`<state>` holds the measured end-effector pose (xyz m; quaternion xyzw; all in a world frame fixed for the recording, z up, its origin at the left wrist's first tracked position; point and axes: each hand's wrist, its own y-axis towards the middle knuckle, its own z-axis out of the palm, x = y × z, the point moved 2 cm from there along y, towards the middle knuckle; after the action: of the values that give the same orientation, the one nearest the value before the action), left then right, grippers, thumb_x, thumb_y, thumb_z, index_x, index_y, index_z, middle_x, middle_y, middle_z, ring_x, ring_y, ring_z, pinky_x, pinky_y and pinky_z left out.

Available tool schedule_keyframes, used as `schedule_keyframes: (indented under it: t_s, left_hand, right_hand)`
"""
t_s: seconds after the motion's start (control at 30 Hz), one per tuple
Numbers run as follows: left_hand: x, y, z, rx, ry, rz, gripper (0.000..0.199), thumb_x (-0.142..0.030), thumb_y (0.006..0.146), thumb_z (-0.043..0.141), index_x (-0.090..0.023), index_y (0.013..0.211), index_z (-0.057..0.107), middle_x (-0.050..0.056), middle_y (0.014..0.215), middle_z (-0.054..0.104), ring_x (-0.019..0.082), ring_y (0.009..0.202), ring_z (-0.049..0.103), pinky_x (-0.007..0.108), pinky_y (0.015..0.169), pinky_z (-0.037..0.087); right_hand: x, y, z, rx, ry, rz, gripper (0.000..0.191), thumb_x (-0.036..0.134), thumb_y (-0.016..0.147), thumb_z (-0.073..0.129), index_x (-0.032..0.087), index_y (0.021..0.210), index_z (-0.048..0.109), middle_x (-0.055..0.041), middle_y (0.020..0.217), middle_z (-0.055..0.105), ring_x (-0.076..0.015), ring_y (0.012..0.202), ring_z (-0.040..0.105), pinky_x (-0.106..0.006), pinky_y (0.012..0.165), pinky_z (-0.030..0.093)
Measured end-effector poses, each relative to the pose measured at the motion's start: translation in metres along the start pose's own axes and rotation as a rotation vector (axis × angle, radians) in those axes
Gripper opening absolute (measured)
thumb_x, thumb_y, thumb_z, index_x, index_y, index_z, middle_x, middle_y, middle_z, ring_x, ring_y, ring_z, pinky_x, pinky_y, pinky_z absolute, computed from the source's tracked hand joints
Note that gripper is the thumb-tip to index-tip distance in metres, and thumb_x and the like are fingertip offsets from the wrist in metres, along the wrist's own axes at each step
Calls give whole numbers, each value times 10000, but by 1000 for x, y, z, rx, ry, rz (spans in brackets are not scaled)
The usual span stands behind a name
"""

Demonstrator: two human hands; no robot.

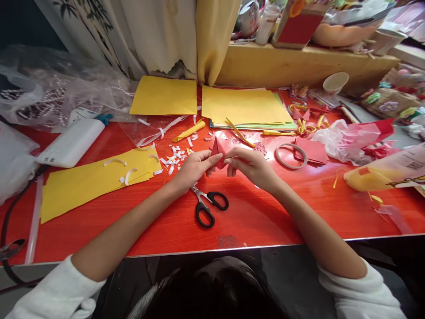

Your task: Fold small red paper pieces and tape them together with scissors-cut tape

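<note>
Between my hands is a small folded piece of red paper, its pointed tip facing away from me. My left hand pinches its left side, thumb on top. At its right edge, my right hand has curled fingers with the tips pressed against the paper. Black-handled scissors lie on the red table just below my hands, their blades partly hidden by my left hand. White and yellow paper scraps are scattered left of my hands.
Yellow sheets and a paper stack lie at the back. Cut yellow strips rest on the left, near a white device. To the right are a tape roll, red paper squares and a plastic bag.
</note>
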<state>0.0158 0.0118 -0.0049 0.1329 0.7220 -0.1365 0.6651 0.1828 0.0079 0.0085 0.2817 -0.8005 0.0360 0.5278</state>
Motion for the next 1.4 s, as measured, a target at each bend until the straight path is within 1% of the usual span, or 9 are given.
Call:
schedule_keyframes:
  t_s: [0.1, 0.23, 0.53, 0.73, 0.83, 0.97, 1.1, 1.23, 1.4]
  left_hand:
    - [3, 2, 0, -12, -46, -17, 385, -491, 841, 515, -135, 698, 543, -8, 632, 518, 66, 544, 457, 204, 541, 380]
    - [6, 3, 0, -11, -87, -39, 333, -438, 864, 486, -141, 722, 529, 1, 656, 537, 70, 527, 456, 214, 527, 382]
    - [3, -3, 1, -86, 256, 7, 367, -461, 889, 429, -162, 687, 500, -32, 575, 494, 70, 512, 446, 209, 534, 350]
    - [5, -4, 1, -88, 355, 83, 409, -479, 897, 400, -168, 647, 491, -34, 533, 479, 78, 509, 451, 211, 542, 344]
    - [7, -4, 1, -88, 336, 74, 406, -475, 896, 405, -166, 648, 497, -33, 539, 488, 77, 515, 460, 206, 542, 347]
    - [7, -4, 2, -74, 276, 64, 396, -477, 887, 430, -164, 655, 502, -34, 558, 500, 71, 517, 467, 200, 542, 356]
    - [6, -4, 3, -62, 221, 53, 395, -477, 885, 437, -157, 669, 519, -32, 575, 505, 63, 514, 466, 194, 534, 361]
    - [6, -4, 3, -42, 169, 38, 384, -486, 868, 467, -155, 685, 532, -31, 594, 513, 61, 506, 461, 194, 527, 365]
    - [5, -5, 3, -33, 170, 48, 375, -468, 878, 453, -156, 686, 531, -25, 603, 517, 62, 512, 463, 194, 532, 366]
  right_hand:
    - [-3, 0, 6, -47, 98, 62, 191, 329, 914, 500, 162, 836, 550, 7, 617, 588, -99, 551, 571, -249, 552, 478]
    - [-4, 0, 10, -109, 179, 73, 209, 353, 905, 513, 163, 825, 545, 16, 633, 569, -86, 535, 556, -237, 536, 465]
    - [-9, 1, 19, -125, 289, 64, 278, 447, 847, 568, 170, 824, 563, 12, 714, 575, -74, 529, 548, -226, 508, 460]
    - [-10, -1, 22, -198, 229, 91, 282, 453, 848, 565, 175, 802, 560, 42, 578, 528, -73, 482, 498, -228, 502, 418]
    - [-10, -2, 24, -218, 201, 76, 270, 436, 851, 570, 175, 787, 553, 44, 594, 520, -61, 468, 472, -226, 489, 390]
    - [-12, -2, 25, -236, 277, 53, 212, 398, 858, 578, 201, 914, 522, 62, 610, 467, -66, 465, 469, -222, 459, 374]
    - [-13, -2, 24, -220, 320, 77, 247, 390, 859, 578, 226, 1002, 461, 68, 621, 480, -69, 461, 470, -218, 449, 372]
    - [-12, -1, 21, -192, 324, 101, 288, 382, 844, 603, 232, 1024, 435, 71, 621, 503, -65, 458, 462, -211, 447, 362]
    - [-12, 0, 20, -202, 321, 106, 323, 389, 833, 617, 224, 1042, 433, 76, 617, 501, -59, 449, 448, -203, 440, 342]
